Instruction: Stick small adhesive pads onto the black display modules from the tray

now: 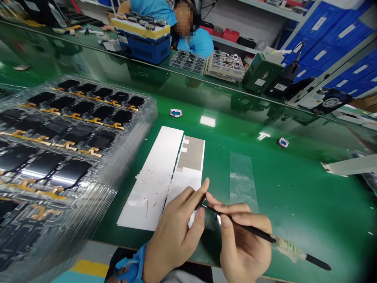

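My left hand (172,232) pinches a small dark strip (200,202) between thumb and forefinger, above the white sheets. My right hand (244,239) grips a long black pointed tool (244,225), its shaft wrapped in pale tape near the far end. The tool's tip meets the dark strip. Below my hands lies a white backing sheet (153,184) flecked with small red-and-white scraps. Beside it, a second white sheet (191,184) carries a grey-beige rectangular film (191,153). My hands hide the sheets' near parts.
Stacked clear trays (132,114) of black screens with gold flex cables fill the left. A clear film strip (241,177) and small ringed parts (176,113) lie on the green mat (294,196). A co-worker in a blue sleeve (196,43) sits across the bench near a blue machine (144,49).
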{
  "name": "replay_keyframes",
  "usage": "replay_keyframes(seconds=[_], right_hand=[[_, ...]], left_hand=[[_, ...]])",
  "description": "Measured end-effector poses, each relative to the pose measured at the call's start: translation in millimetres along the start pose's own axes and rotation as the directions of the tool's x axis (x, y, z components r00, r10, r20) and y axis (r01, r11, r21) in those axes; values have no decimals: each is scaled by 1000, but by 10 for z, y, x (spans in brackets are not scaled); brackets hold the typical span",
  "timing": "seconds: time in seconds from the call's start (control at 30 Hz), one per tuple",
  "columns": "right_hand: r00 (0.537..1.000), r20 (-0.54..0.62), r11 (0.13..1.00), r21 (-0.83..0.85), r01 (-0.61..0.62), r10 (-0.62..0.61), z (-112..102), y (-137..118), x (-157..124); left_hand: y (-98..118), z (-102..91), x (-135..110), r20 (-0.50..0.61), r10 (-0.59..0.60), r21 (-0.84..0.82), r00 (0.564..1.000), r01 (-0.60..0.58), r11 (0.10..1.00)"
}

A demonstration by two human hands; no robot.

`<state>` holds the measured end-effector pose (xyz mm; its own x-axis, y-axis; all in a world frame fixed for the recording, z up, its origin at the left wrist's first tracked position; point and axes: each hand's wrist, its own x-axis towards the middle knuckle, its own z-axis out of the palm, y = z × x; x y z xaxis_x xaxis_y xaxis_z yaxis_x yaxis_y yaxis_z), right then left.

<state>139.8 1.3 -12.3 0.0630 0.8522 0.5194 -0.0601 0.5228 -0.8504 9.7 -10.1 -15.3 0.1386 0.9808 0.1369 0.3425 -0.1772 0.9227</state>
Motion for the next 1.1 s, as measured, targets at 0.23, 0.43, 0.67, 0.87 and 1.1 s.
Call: replay_keyframes(seconds=[0.23,0.43,0.67,0.87,1.1], right_hand=[[1000,-6,1000,18,-8,8,6,4,15],[1000,-15,1000,-4,-20,20,13,2,14],[1000,-7,1000,19,7,-7,12,14,15],[999,7,999,6,50,-50,-1,3,9],[999,12,998,-49,45,-44,13,17,5]], left_hand=[[5,5,8,7,-19,0,1000,19,1000],[6,-3,1,6,-28,5,1000,28,1000],[-5,4,7,9,-27,26,1000,27,999],[2,1,11,9,-32,26,999,32,999],[7,-4,5,26,-38,19,999,37,999]])
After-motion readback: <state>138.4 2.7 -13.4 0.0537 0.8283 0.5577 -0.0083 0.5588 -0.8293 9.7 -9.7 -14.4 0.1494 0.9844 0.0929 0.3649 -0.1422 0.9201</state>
